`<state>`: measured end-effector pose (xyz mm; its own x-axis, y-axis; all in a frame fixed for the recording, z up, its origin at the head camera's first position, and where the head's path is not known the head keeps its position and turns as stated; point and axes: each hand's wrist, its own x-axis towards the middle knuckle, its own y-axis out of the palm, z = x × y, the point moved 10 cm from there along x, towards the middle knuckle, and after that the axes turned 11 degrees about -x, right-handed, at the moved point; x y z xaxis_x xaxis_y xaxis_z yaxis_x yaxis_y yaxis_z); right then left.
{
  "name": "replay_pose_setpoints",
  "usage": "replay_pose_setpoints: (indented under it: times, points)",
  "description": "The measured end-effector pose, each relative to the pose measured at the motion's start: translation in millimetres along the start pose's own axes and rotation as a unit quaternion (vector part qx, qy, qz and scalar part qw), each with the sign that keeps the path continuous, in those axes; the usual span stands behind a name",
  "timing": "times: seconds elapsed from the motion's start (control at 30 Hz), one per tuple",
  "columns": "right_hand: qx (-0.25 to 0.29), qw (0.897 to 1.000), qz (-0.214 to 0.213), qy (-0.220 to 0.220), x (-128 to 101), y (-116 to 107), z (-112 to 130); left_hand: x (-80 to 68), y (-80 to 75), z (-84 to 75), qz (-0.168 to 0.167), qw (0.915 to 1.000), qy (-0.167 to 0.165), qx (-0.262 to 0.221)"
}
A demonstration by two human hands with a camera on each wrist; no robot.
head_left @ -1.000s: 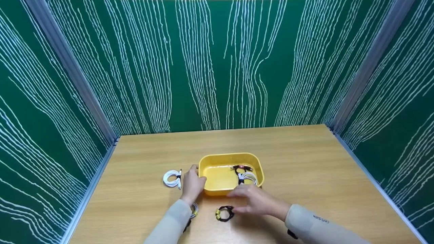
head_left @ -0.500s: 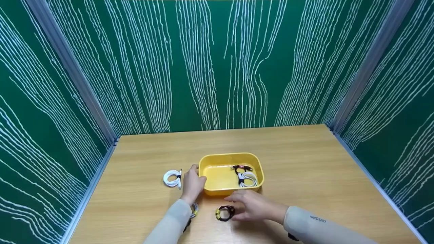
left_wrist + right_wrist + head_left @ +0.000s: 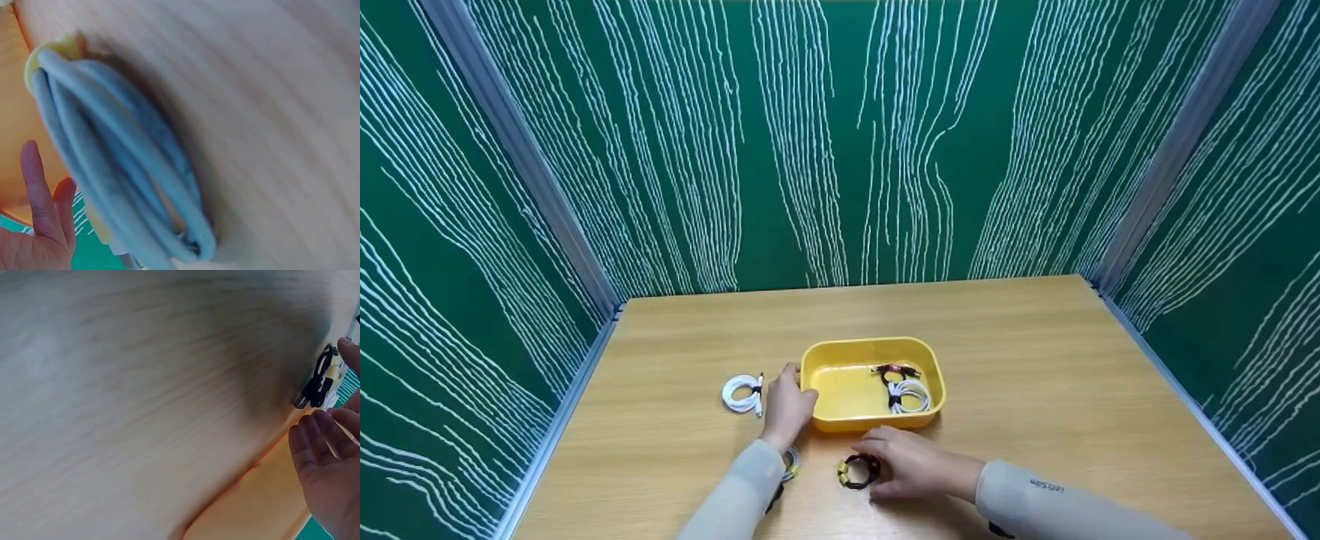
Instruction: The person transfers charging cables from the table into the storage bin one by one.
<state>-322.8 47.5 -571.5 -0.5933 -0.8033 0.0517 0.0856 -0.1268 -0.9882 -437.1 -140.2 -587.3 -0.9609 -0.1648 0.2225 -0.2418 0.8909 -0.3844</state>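
Note:
In the head view, my left hand (image 3: 789, 405) holds the left end of a yellow bin (image 3: 840, 425), its thumb over the rim and its fingers along the outside. Inside the bin's right half lie a white coiled cable (image 3: 915, 396) and a short black cable (image 3: 894, 372) with a red band. My right hand (image 3: 911, 461) is beside a black coiled cable (image 3: 851, 486) with a yellow tie, thumb and fingers apart around its right side. A grey coiled cable (image 3: 124, 152) with a yellow tie lies under my left wrist, partly hidden in the head view.
A white coiled cable (image 3: 741, 394) with a black tie lies on the wooden table (image 3: 675, 360), left of the left hand. Green panels (image 3: 780, 150) with white wavy lines enclose the table at the back and both sides, joined by grey posts (image 3: 1174, 150).
My right hand has drawn back from the bin's front edge and lowered toward the black coiled cable, uncovering the white cable in the bin. The left hand stays at the bin.

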Motion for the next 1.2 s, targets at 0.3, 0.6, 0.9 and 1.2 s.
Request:
replay_pose_setpoints:
  times: [0.3,0.6,0.9,1.2]
  points:
    - [0.022,0.999,0.032,0.033,8,12,-6,11.4,10.6,28.2,0.004,0.9999,-0.007,0.007]
    - [0.015,0.999,0.023,0.035,11,9,-6,-1.3,0.6,-2.5,0.007,0.9999,0.007,-0.008]
    - [0.028,0.999,0.023,0.02,14,13,-7,-4.2,-2.0,-8.8,0.011,0.9997,0.015,-0.019]
    - [0.03,0.999,0.005,0.009,13,11,-5,-13.8,-5.7,-26.7,0.023,0.999,-0.032,-0.02]
